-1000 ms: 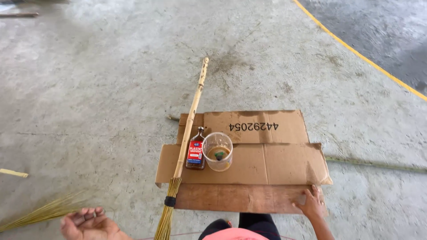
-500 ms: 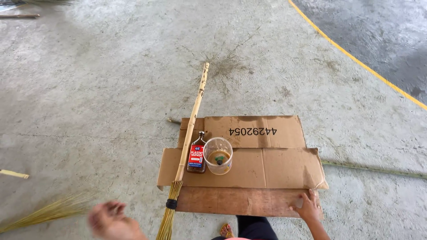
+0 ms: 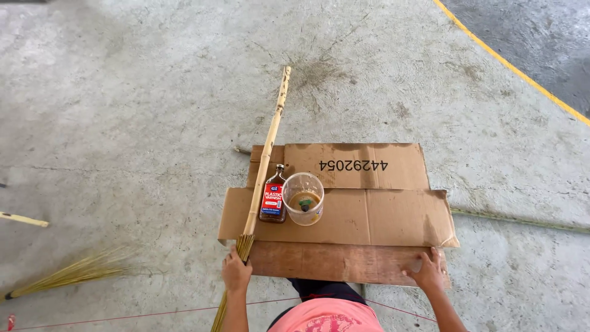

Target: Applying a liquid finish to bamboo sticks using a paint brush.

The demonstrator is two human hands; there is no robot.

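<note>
1. Since the earlier frames, the left hand (image 3: 236,272) has come in from the open floor at the left and now sits at the near left corner of the wooden board (image 3: 332,261), fingers curled at the broom (image 3: 261,178) where the bristles meet the stick; whether it grips the broom or the board edge I cannot tell.
2. Right hand (image 3: 428,273) presses flat, fingers spread, on the board's near right corner, as before.
3. To shift the board well, both hands should pull evenly and slowly, since the open plastic cup (image 3: 303,198) holds brown liquid and the small flat bottle (image 3: 273,198) stands upright just beside it.
4. Flattened cardboard (image 3: 369,203) lies creased and matte; the bamboo stick looks smooth and knotted.
5. Concrete floor (image 3: 123,110) is rough and stained; loose straw bristles (image 3: 74,273) lie at left.
</note>
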